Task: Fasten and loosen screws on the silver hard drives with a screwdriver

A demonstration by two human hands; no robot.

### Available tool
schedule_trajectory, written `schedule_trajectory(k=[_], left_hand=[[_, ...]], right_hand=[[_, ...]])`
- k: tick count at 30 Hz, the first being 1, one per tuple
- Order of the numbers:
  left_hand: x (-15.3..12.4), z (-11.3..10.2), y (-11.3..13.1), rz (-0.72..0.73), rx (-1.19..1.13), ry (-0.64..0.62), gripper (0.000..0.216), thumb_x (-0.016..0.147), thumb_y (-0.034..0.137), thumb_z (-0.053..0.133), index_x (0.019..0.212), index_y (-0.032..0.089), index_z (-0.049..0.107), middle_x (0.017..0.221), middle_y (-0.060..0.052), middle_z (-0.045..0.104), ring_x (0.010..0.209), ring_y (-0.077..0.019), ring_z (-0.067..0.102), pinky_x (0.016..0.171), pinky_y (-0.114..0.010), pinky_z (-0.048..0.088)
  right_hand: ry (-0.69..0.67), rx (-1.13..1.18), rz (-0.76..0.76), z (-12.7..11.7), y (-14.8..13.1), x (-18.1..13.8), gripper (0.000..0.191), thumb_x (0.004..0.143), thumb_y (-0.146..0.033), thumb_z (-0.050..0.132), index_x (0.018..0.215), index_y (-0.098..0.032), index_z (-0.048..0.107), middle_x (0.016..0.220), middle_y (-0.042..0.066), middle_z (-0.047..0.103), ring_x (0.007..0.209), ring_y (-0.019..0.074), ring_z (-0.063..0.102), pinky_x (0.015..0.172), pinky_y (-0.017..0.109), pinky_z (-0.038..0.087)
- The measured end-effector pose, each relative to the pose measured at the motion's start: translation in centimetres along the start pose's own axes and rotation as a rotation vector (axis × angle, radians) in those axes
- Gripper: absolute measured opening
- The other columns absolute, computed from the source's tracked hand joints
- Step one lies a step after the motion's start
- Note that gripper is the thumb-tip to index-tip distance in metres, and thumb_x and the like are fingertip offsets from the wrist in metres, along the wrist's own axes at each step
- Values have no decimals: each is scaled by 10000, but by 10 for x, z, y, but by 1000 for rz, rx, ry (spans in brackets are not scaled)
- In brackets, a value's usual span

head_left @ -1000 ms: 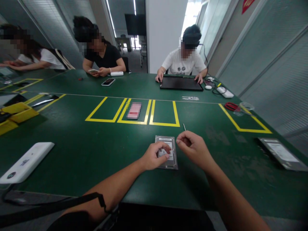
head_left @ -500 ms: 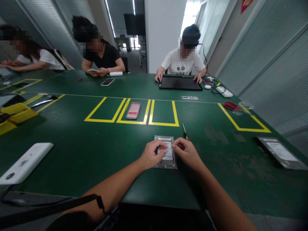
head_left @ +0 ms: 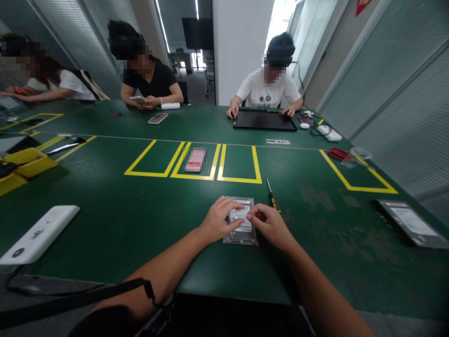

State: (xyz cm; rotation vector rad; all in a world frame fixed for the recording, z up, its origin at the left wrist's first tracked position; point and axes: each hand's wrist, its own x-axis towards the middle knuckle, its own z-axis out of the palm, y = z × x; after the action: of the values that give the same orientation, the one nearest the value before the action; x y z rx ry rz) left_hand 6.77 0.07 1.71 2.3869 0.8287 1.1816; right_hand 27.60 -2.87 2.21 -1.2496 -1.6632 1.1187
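Observation:
A hard drive (head_left: 242,235) with a white label lies flat on the green table in front of me. My left hand (head_left: 220,219) is at its left side, thumb and fingers apart over the label, with nothing seen between them. Over the right edge of the drive is my right hand (head_left: 268,223), thumb and forefinger pinched together; whatever may be between the tips is too small to make out. Just beyond that hand lies a screwdriver (head_left: 273,196) with a yellow and black handle, its shaft pointing away from me.
A second hard drive (head_left: 410,222) lies at the right. On the left are a white power bank (head_left: 42,234) with a cable and yellow bins (head_left: 33,164). A phone (head_left: 195,160) sits within yellow tape. Across the table, a person (head_left: 268,89) holds a black panel (head_left: 264,120); two others sit further left.
My left thumb and fingers have spread further apart over the drive. The pinched right fingertips have shifted slightly left. More of the screwdriver's handle shows now.

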Motion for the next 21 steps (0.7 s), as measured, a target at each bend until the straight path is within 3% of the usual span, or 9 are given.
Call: schedule_trajectory(k=[4,8,15,21], left_hand=[[-1,1,-6,125,11,-31,216,910,326,652,1071,185,680,965,-64,734,902,-192,647,844,-363,491],[-4,4,-8,162,67,-65,194,940,326,610,1042,196,713,908,-55,744,854,-173,675,831,-346,506],[-2,4,-8,259,160,-8,162,951,285,599,973,206,738,869,-28,766,790,-153,698,740,-314,502],[0,5,-7,291,187,61,129,936,218,604,992,209,719,882,-25,768,776,-151,694,695,-306,472]], right_hand=[[-19,15,2,1,-1,-1,319,868,-475,644,804,-162,621,726,16,572,660,131,500,595,233,381],[-68,81,15,1,-3,-1,331,855,-486,665,800,-162,623,739,22,598,672,138,531,602,233,412],[-95,178,10,0,-5,1,359,852,-503,684,786,-154,631,786,32,623,728,145,561,660,244,441],[-65,96,-39,0,-8,1,337,891,-485,633,809,-159,655,819,41,635,776,164,575,708,267,448]])
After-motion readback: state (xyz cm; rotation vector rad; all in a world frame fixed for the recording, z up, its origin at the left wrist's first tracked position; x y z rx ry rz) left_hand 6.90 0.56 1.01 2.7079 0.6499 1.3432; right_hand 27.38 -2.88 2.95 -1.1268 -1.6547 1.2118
